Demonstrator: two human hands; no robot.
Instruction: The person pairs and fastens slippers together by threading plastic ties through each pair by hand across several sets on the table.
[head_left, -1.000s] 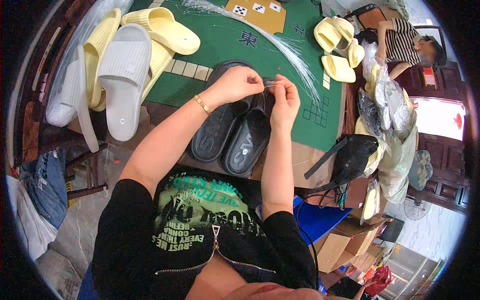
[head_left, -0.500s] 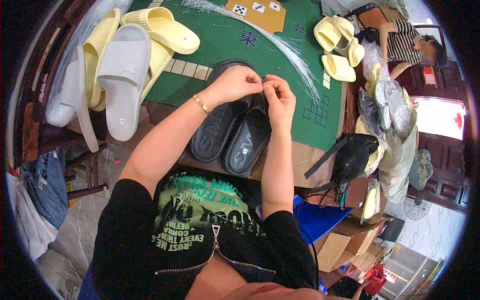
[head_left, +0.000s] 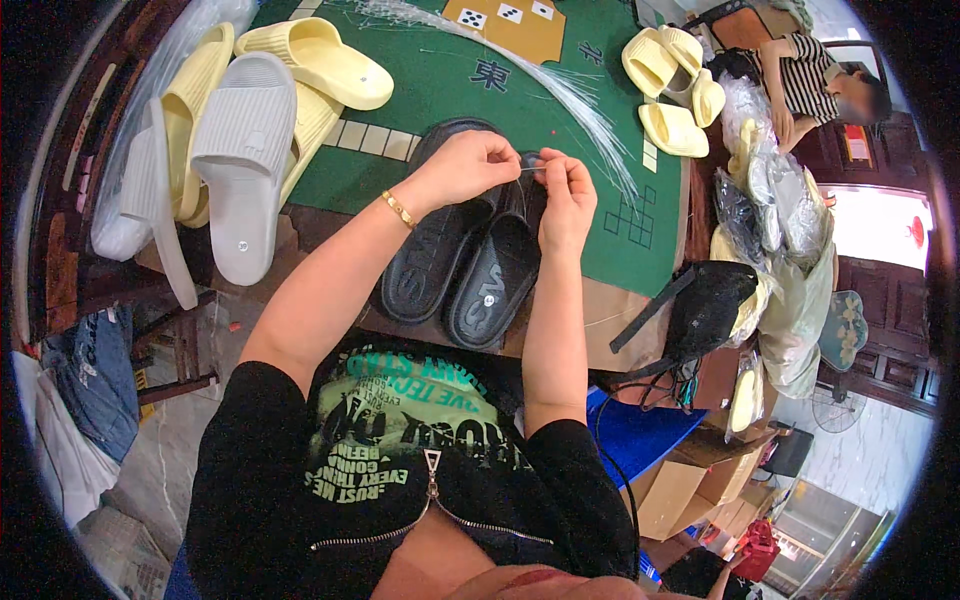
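A pair of dark grey slide sandals [head_left: 488, 285] lies side by side on the table's near edge, toes away from me. Over their far ends my left hand [head_left: 462, 172] and my right hand [head_left: 566, 205] face each other, fingertips pinched. Between them runs a thin clear plastic strand [head_left: 531, 168], with each hand gripping one end of it. Part of it drops toward the sandals; whether it passes through them I cannot make out. Beyond my hands, a loose bundle of similar clear strands [head_left: 570, 95] stretches across the green tabletop [head_left: 430, 70].
Light grey slides [head_left: 243, 165] and pale yellow slides [head_left: 340, 70] are heaped at the left. More yellow slides [head_left: 672, 130] lie at the far right. A black bag [head_left: 712, 305] and plastic-wrapped footwear [head_left: 790, 210] crowd the right side, near a person in a striped top [head_left: 800, 80].
My hands have drawn slightly apart, and the strand now shows taut between the fingertips. The sandals have barely shifted.
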